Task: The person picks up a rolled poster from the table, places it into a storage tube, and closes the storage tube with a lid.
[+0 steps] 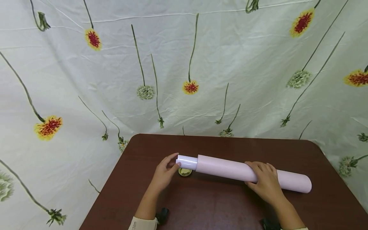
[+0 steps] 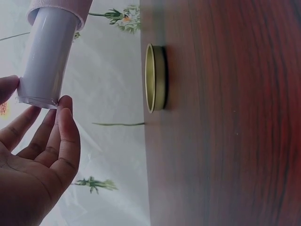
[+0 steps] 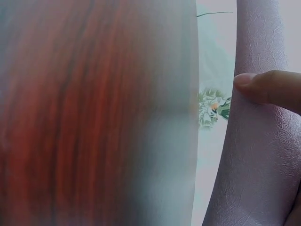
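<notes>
A long pale pink tube (image 1: 224, 167) with a leathery grain is held tilted above the table, its right end lower. My right hand (image 1: 265, 182) grips it right of its middle; in the right wrist view a thumb (image 3: 263, 87) lies across the textured tube wall (image 3: 258, 141). Out of the tube's left end sticks a glossy white roll (image 1: 187, 162). My left hand (image 1: 164, 174) pinches the roll's outer end between thumb and fingertips (image 2: 66, 101). Below that end, a shallow round gold lid (image 1: 185, 172) rests on the table, its raised rim showing in the left wrist view.
The dark reddish-brown table (image 1: 218, 207) has rounded far corners. Behind and beside it hangs a white cloth (image 1: 172, 41) printed with flowers. Dark straps (image 1: 162, 215) sit around the wrists, near the light sleeves.
</notes>
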A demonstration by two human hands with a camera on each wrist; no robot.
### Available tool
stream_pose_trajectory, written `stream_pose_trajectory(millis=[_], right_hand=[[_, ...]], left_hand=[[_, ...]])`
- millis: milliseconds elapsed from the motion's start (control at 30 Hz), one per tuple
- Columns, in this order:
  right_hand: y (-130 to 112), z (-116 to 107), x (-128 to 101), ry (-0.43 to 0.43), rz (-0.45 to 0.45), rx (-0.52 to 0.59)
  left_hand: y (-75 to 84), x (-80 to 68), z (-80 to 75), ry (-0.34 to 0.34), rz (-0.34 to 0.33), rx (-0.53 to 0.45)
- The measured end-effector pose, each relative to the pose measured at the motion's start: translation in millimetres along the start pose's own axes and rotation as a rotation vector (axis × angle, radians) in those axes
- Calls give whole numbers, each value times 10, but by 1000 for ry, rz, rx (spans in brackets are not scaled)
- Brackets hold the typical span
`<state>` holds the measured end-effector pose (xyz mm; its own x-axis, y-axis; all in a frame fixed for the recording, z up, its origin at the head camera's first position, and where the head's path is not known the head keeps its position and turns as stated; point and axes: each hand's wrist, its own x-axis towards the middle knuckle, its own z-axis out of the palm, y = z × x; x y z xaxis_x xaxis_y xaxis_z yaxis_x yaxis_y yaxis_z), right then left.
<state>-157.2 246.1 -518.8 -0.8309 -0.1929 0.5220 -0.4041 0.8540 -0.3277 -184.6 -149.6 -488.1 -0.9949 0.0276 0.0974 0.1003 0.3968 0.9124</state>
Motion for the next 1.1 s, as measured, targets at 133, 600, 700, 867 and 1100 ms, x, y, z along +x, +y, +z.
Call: stream_pose_trajectory(millis=[133,600,700,867,1100], right_hand=[[-17,0,3,-7,6,-1],[-37,23,26,-5,14,-3],[-36,23,31,-8,14,-4],[-38,32,37,-16,18,1],[-51,46,51,-22,24,2]], left_hand=[[-6,1,13,1,5,3],[-17,30,76,9,27,-23],[-22,33,94,5,28,-26],[-19,35,121,-5,30,-25],[0,39,155,-30,9,-32]])
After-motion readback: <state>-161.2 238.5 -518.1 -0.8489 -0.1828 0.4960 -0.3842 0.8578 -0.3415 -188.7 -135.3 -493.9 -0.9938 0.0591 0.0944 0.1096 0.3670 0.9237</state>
